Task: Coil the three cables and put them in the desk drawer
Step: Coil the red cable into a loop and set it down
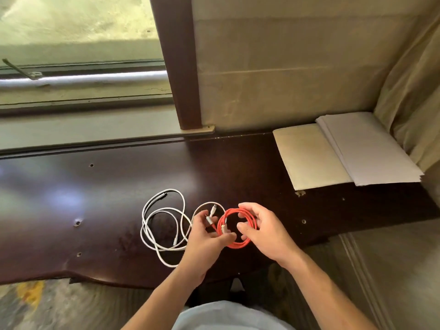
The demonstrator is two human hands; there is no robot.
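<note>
A dark, glossy wooden desk is being viewed from above, set against a window sill on the left and a pale, rough wall on the right. Small screw holes are being shown across the polished top, and its near edge is being seen as chipped and wavy at the left. A stack of white papers is being kept at the far right corner, overlapping a cream sheet, just beside a beige curtain. The left half of the top is being left bare, while the right side is being narrowed by the papers.

A red cable, wound into a round coil, is being held above the desk's near middle. It is being pinched at its left side by the left hand, fingers closed on the strands near a pale plug, and its right side is being gripped by the curled right hand. A white braided cable is lying in loose loops on the wood, just left of the hands. A thinner pale cable is arching behind the left hand.
</note>
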